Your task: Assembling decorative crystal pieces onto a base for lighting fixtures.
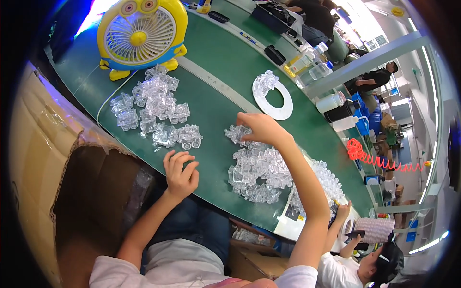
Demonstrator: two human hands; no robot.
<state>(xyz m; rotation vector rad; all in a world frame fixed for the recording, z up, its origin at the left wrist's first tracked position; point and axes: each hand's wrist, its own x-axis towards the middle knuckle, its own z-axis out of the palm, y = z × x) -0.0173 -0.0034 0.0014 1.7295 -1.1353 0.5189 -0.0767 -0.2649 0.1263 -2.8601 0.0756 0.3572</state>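
Note:
My left hand (180, 174) is at the near edge of the green table, fingers loosely bent and apart, with nothing in it. Just beyond it lie clear plastic pieces shaped like small toy cars, the closest being one toy car (188, 137) with wheels. They belong to a loose heap (156, 98) at the left. My right hand (261, 129) reaches over the table with its fingers closed on a clear plastic piece (236, 134); the fingertips are partly hidden. Below that hand spreads a larger pile of clear plastic pieces (259, 170), partly covered by my right forearm.
A yellow and blue fan (141, 38) stands at the far left. Beyond my right hand lies a white ring (283, 108) with clear pieces on it. Bottles (307, 60) and a coiled red hose (357, 151) line the far side. A co-worker (355, 266) sits at the right. An opened cardboard box (41, 144) is at the left.

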